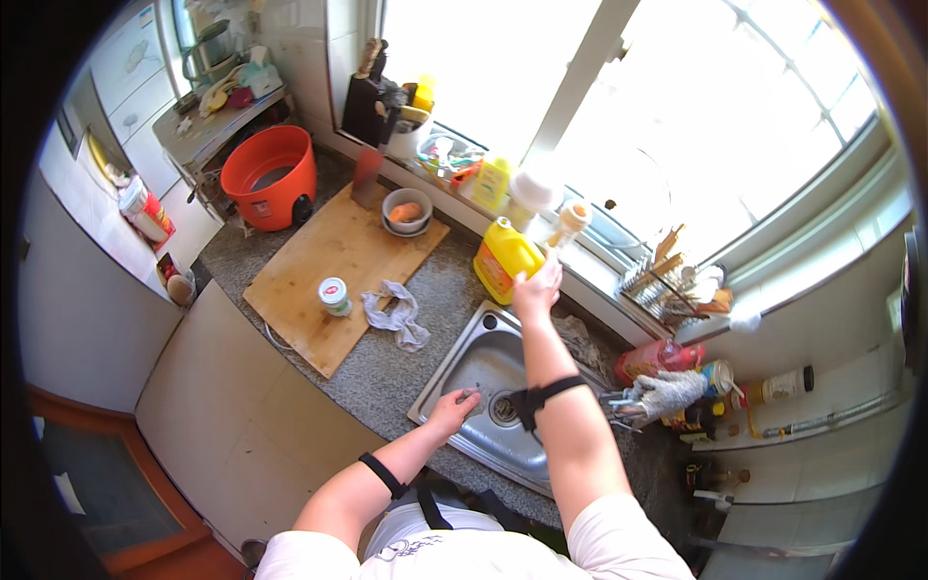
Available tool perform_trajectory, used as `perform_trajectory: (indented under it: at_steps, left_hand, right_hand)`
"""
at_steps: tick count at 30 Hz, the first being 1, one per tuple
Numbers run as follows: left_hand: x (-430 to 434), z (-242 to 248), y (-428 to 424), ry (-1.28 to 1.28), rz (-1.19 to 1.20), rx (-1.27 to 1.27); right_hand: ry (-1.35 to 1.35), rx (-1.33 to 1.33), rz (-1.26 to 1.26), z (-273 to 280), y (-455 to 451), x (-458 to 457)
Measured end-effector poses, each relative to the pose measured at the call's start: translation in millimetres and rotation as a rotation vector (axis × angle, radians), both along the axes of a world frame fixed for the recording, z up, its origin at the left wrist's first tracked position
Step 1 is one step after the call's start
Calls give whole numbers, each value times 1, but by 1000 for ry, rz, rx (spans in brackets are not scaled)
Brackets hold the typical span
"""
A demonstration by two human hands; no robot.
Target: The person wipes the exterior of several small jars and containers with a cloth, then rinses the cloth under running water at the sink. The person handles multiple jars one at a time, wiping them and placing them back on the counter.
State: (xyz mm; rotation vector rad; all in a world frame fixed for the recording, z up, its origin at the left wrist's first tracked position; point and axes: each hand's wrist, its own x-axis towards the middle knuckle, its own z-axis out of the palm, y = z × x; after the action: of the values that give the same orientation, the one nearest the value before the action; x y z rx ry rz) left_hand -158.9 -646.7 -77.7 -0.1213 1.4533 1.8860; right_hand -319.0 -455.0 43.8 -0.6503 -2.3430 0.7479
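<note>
My right hand (536, 288) reaches across the sink to the counter behind it and grips the right side of a yellow plastic jug (500, 259) with an orange label. The jug stands by the window sill, and my fingers hide part of its side. Over the near left part of the stainless steel sink (475, 359), my left hand (451, 415) has its fingers curled around a small greyish item (475, 403), too small to identify. The sink's drain strainer (504, 408) lies just right of that hand.
Left of the sink, a crumpled cloth (397, 319) touches a wooden cutting board (312, 264) that bears a lidded jar (334, 296) and stacked bowls (407, 210). An orange-red pot-like appliance (268, 177) stands behind. Bottles and a grey glove (670, 395) crowd the right.
</note>
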Motion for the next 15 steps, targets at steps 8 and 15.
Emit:
perform_trajectory:
  at_steps: [8,15]
  left_hand:
    - [-17,3,-37,-433,271,367]
    - [-40,-12,-40,-410,270,308]
  right_hand:
    - [-338,22,-38,6,19,-45]
    - [215,-282,178,58,-11,43]
